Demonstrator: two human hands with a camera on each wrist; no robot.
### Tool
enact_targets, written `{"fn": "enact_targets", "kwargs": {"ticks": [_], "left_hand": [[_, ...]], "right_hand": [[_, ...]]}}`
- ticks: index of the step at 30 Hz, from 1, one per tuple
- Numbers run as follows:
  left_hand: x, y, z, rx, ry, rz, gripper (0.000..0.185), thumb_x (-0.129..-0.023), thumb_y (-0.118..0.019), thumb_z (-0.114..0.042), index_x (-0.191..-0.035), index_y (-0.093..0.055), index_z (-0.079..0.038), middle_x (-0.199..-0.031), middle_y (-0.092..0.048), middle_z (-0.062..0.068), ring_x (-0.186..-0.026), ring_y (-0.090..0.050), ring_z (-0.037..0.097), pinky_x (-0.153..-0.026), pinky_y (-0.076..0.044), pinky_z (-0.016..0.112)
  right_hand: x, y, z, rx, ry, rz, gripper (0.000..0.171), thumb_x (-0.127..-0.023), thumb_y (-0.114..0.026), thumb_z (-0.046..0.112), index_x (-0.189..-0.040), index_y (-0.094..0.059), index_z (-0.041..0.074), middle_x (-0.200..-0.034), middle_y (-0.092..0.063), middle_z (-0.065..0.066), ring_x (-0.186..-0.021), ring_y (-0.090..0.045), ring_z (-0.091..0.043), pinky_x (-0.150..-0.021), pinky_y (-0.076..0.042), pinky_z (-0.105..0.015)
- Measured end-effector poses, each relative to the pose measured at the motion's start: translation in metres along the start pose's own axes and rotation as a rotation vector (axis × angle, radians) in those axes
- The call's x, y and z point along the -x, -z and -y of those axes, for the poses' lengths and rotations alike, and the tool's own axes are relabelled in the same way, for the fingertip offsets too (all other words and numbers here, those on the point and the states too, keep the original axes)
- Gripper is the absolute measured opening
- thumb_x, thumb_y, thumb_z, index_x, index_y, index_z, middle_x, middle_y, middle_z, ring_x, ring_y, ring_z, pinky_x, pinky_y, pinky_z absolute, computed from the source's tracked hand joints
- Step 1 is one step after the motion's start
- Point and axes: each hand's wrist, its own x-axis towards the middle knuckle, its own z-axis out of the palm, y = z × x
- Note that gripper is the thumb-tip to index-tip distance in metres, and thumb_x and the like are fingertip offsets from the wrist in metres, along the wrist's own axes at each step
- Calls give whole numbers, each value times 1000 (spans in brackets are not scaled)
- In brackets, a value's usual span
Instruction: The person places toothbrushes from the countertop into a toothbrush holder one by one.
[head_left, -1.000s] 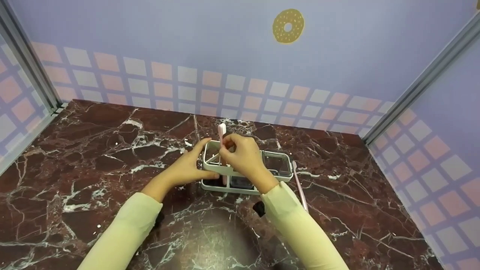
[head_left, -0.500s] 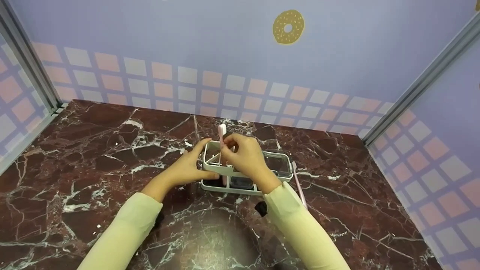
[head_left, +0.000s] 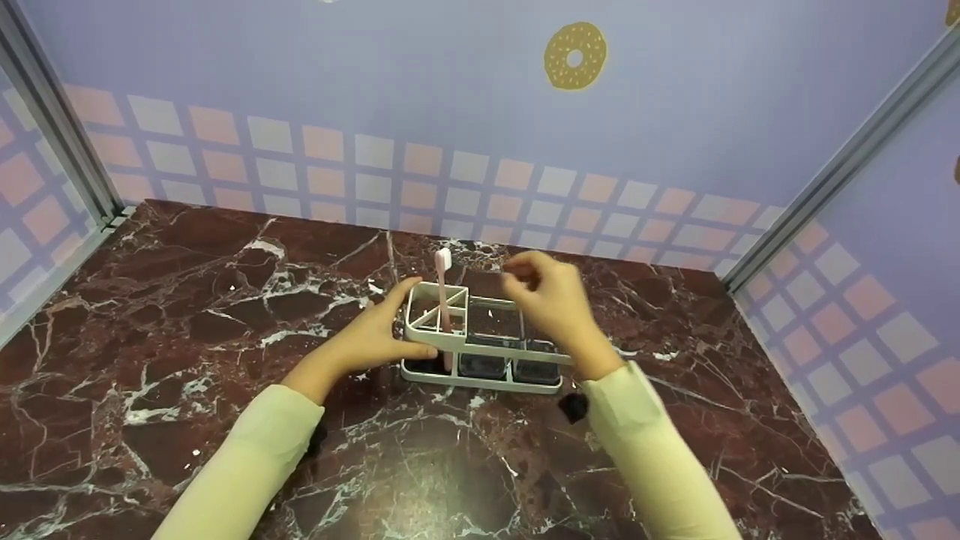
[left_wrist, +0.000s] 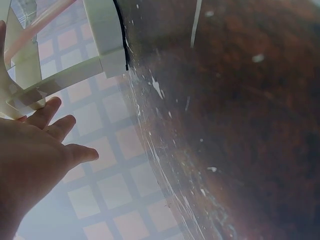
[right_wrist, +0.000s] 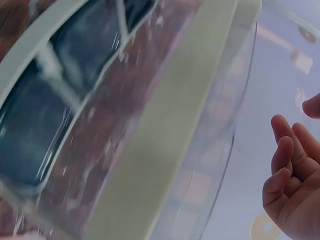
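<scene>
A white toothbrush holder (head_left: 435, 339) with clear cups stands on the marbled table in the head view. A pink toothbrush (head_left: 443, 289) stands upright in one of its left compartments, white head up. My left hand (head_left: 367, 334) grips the holder's left end, thumb in front and forefinger at the back. In the left wrist view its other fingers (left_wrist: 62, 127) extend below the holder's upper rim. Over the holder's right part hovers my right hand (head_left: 551, 296), fingers loosely curled and holding nothing. It hides part of the clear cups (head_left: 495, 319).
The dark red marbled table (head_left: 247, 315) reaches back to a purple wall (head_left: 375, 67) with pink and white squares. Metal posts (head_left: 832, 157) mark the corners. A small black object (head_left: 574, 407) shows beside my right wrist.
My right hand has let go of the pink toothbrush and moved right. The toothbrush stays upright in the holder. A second pink toothbrush on the right is now hidden behind my right arm.
</scene>
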Motion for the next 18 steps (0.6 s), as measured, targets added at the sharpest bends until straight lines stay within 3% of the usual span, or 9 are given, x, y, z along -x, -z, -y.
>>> {"fn": "enact_targets", "kwargs": {"ticks": [5, 10, 18], "left_hand": [[0, -1, -2, -15, 17, 10, 109, -73, -82, -41, -155, -12, -25, -151, -33, 25, -137, -29, 47, -111, -20, 65], [0, 0, -2, -26, -1, 2, 108, -73, -82, -42, -154, -13, -24, -148, -38, 26, -135, -34, 47, -111, -21, 64], [-1, -1, 0, -22, -15, -7, 108, -72, -83, -42, -153, -15, -24, -147, -39, 25, -133, -37, 45, -111, -24, 62]], "right_hand": [[6, 27, -29, 21, -74, -65, 22, -85, -67, 10, -102, -68, -3, -89, -72, -12, -72, -63, -20, -66, -53, -28], [15, 50, -59, 53, -179, -124, 23, -85, -66, 13, -103, -68, -2, -90, -71, -13, -75, -63, -21, -69, -53, -27], [35, 66, -100, 141, -260, -156, 23, -85, -63, 13, -101, -68, -3, -88, -71, -16, -73, -62, -22, -67, -50, -27]]}}
